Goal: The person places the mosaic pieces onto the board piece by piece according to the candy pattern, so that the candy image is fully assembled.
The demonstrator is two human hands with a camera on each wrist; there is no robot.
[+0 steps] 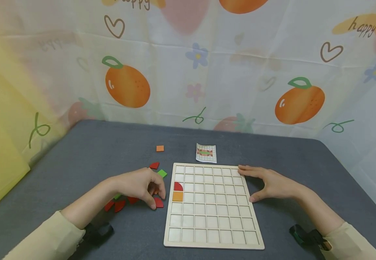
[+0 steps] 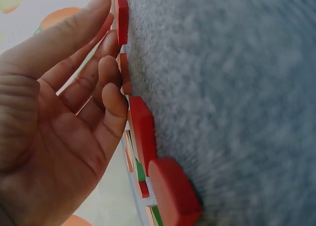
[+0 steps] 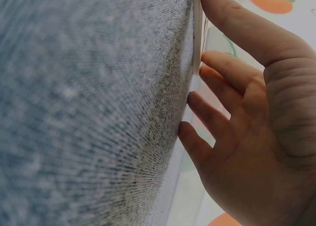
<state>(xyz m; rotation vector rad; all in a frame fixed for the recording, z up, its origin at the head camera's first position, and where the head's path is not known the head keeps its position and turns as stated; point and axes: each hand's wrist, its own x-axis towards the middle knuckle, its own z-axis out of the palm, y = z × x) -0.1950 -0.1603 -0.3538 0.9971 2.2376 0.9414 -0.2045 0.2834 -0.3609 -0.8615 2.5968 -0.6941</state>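
My left hand (image 1: 142, 184) is over a scatter of flat pieces left of the board, thumb and index fingertips at a red quarter-round piece (image 1: 159, 203). That piece lies flat on the cloth; the left wrist view shows the fingertips along the red piece's edge (image 2: 121, 18). The pale wooden grid board (image 1: 207, 207) has a red quarter-round tile (image 1: 178, 186) and an orange square tile (image 1: 177, 196) in its left column, one above the other. My right hand (image 1: 272, 184) rests at the board's right edge with fingers spread, thumb lower on the edge, holding nothing.
More red pieces (image 1: 120, 206) and a green piece (image 1: 162, 173) lie around my left hand. An orange square (image 1: 160, 148) sits farther back. Behind the board lies a small printed pattern card (image 1: 206, 153). A printed curtain (image 1: 188, 83) hangs behind the grey table (image 1: 282, 151).
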